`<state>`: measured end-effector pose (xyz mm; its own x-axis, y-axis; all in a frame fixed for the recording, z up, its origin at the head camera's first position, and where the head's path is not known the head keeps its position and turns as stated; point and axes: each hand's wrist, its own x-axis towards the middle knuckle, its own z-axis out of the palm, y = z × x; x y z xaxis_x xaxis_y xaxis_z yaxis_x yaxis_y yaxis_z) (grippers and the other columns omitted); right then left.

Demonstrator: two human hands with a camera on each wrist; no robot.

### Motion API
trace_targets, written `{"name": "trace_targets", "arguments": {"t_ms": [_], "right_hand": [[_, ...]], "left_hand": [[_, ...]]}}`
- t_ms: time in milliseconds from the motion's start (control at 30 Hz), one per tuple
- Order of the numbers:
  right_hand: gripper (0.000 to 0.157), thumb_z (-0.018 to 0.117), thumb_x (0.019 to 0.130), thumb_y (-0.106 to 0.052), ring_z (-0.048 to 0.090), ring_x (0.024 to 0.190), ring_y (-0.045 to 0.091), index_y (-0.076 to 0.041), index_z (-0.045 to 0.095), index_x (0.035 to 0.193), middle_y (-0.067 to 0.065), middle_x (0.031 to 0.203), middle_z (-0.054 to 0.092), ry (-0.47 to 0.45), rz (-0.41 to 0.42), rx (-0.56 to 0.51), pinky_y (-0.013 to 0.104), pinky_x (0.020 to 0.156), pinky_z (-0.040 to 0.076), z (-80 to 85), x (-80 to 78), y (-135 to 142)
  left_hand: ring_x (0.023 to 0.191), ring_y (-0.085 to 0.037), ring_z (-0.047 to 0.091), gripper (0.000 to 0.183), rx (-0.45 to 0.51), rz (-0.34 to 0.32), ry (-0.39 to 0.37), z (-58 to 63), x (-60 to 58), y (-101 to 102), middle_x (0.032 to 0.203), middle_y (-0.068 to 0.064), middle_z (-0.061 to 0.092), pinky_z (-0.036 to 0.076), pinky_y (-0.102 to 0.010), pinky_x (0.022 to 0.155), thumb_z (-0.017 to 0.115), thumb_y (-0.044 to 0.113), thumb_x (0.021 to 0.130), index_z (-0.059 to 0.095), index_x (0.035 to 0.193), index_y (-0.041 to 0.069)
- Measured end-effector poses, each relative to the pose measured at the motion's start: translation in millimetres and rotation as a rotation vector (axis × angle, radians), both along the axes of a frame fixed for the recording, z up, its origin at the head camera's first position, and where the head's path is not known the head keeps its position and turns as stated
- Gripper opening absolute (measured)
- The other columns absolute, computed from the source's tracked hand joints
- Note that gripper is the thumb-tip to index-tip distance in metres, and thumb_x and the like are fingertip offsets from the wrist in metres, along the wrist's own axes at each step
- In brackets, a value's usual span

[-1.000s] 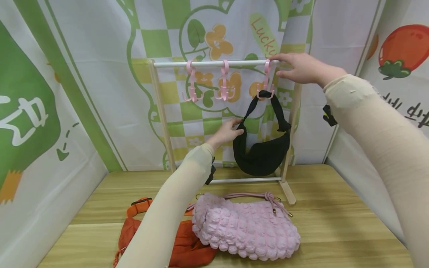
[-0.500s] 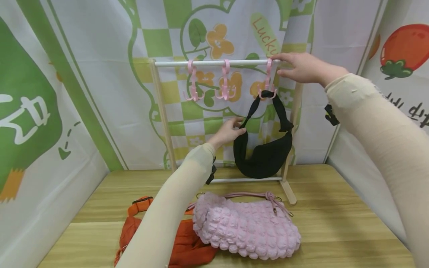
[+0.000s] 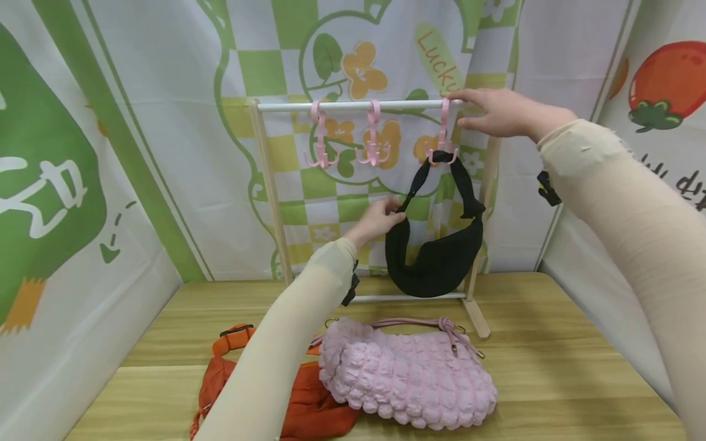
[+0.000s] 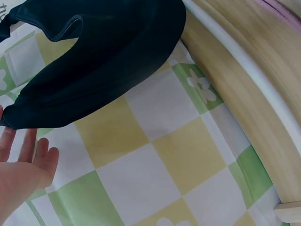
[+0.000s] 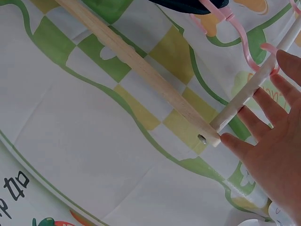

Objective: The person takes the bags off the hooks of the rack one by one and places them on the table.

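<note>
A black crescent-shaped shoulder bag [image 3: 441, 263] hangs by its strap from the rightmost pink hook [image 3: 444, 131] on the white rail of a rack [image 3: 342, 106]. My left hand [image 3: 375, 222] pinches the bag's left end, where strap meets body; in the left wrist view its fingers [image 4: 28, 146] reach behind the dark fabric [image 4: 113, 70]. At the rail's right end my right hand [image 3: 499, 113] rests with extended fingers beside that hook. Seen from the right wrist, those spread fingers touch the white rail [image 5: 249, 89] near the wooden post [image 5: 141, 66].
Two more pink hooks, one left [image 3: 321, 138] and one in the middle [image 3: 374, 138], hang bare. On the wooden table [image 3: 562, 355] lie a pink puffy bag [image 3: 408, 373] and an orange bag [image 3: 314, 398], partly hidden by my left forearm. Patterned curtains stand behind the rack.
The black bag's body has sunk slightly toward the lower bar, and my left hand has moved slightly down with it. My right hand stays at the rail; the view has shifted a little.
</note>
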<state>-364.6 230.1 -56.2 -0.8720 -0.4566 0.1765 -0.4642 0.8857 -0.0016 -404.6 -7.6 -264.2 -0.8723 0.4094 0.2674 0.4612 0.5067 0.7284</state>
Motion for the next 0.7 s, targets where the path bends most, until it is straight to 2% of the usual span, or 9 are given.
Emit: {"name": "trace_targets", "arguments": {"t_ms": [300, 700], "right_hand": [[0.063, 0.04, 0.101, -0.037, 0.022, 0.136, 0.053, -0.018, 0.011, 0.154, 0.027, 0.154, 0.017, -0.019, 0.0, 0.021, 0.067, 0.107, 0.018, 2.1, 0.3, 0.3], [0.064, 0.04, 0.101, -0.038, 0.018, 0.137, 0.052, -0.02, 0.01, 0.154, 0.025, 0.155, 0.013, -0.035, -0.008, 0.019, 0.068, 0.108, 0.015, 2.1, 0.7, 1.5]], "left_hand": [[0.125, -0.029, 0.047, 0.039, 0.015, 0.019, -0.022, -0.1, -0.1, -0.3, 0.133, -0.018, 0.051, 0.04, -0.04, 0.105, 0.053, 0.019, 0.096, 0.05, 0.131, 0.001], [0.115, -0.028, 0.052, 0.035, 0.134, 0.082, -0.002, -4.1, -2.0, -3.4, 0.124, -0.017, 0.056, 0.044, -0.039, 0.098, 0.053, 0.017, 0.097, 0.05, 0.128, 0.0]]}}
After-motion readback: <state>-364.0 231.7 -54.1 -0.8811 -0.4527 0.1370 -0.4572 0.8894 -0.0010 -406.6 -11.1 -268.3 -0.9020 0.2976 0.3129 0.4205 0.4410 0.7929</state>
